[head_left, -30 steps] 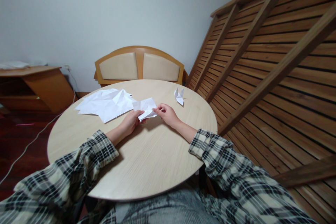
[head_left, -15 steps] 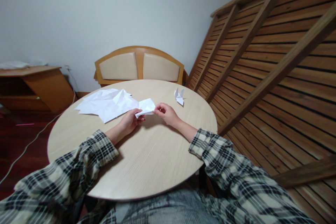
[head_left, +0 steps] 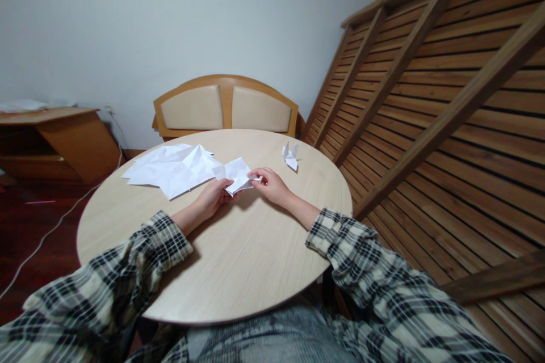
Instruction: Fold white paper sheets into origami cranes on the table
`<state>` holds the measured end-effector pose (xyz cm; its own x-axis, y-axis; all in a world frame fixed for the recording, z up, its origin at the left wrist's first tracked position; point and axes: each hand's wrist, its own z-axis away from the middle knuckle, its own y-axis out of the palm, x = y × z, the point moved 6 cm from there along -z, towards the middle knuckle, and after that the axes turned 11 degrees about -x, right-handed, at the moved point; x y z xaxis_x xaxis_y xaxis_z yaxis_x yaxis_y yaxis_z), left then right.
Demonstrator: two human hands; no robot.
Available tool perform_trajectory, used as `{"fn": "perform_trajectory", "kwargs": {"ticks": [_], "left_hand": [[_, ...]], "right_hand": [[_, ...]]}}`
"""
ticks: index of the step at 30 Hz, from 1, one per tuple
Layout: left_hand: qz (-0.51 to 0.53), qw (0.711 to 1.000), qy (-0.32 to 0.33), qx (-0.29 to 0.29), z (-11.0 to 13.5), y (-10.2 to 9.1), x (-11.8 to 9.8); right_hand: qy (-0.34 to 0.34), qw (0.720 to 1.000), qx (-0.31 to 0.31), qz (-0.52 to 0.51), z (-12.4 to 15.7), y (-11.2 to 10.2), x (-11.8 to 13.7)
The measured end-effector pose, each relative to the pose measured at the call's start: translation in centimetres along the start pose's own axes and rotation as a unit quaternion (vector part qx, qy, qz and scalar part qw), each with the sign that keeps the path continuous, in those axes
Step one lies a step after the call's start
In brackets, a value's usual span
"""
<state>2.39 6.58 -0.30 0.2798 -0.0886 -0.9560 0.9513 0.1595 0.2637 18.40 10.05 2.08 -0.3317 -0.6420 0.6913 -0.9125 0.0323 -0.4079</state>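
A partly folded sheet of white paper is held between my two hands over the middle of the table. My left hand pinches its near left side, with the thumb on top and the fingers underneath. At the right edge, my right hand grips the paper between thumb and fingertips. Beyond my right hand stands a small folded paper figure with upright points. To the left lies a spread of creased white paper sheets, close to the held piece.
The round wooden table fills the space before me. Behind it is a wooden headboard with beige panels. A slatted wooden frame leans at the right. On the left stand a low wooden cabinet and a white cable.
The paper between my hands has opened out and tilted, and its right part now lifts as a flap. Both hands have shifted only slightly. The figure and the sheets stay where they were.
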Motion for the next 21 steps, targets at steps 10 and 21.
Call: {"fn": "perform_trajectory", "kwargs": {"ticks": [10, 21], "left_hand": [[0.006, 0.999, 0.004, 0.046, 0.1, 0.6, 0.4], [0.010, 0.996, 0.015, 0.092, -0.7, 0.3, 0.4]], "right_hand": [[0.110, 0.984, 0.032, -0.136, 0.5, 0.9, -0.9], [0.148, 0.977, -0.017, -0.154, -0.1, 0.4, -1.4]]}}
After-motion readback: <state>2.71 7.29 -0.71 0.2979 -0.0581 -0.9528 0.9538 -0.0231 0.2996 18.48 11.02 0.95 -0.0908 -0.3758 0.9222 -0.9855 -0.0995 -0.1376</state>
